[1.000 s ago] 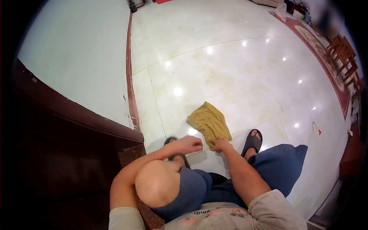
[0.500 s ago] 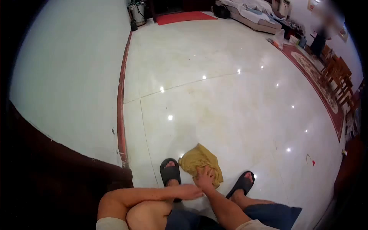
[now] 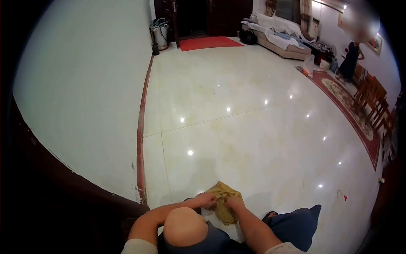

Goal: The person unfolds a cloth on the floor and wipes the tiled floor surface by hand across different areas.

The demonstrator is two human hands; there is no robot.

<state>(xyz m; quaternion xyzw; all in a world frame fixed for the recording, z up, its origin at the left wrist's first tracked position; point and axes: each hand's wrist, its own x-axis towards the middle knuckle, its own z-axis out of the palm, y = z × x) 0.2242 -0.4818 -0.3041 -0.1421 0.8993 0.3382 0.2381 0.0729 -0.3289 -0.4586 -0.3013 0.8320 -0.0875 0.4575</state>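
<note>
A crumpled mustard-yellow cloth [image 3: 227,215] lies on the pale tiled floor [image 3: 237,139] between my feet. My left hand [image 3: 206,200] is at the cloth's left edge, its fingers closed on the fabric. On the upper right part of the cloth is my right hand [image 3: 233,203], with its fingers bunched into the fabric. Both hands are close together, a small gap of cloth between them. A dark sandal [image 3: 271,215] shows partly beside my right knee.
A pale wall [image 3: 84,93] rises at the left. Farther off are a red mat [image 3: 209,43], a sofa [image 3: 281,40], a bordered rug [image 3: 338,99] and wooden chairs [image 3: 372,93]. A person [image 3: 350,59] stands at the upper right.
My left hand has moved up and left onto the cloth. My right hand, earlier spread flat, has closed its fingers on it. The view has tilted up, showing more of the room.
</note>
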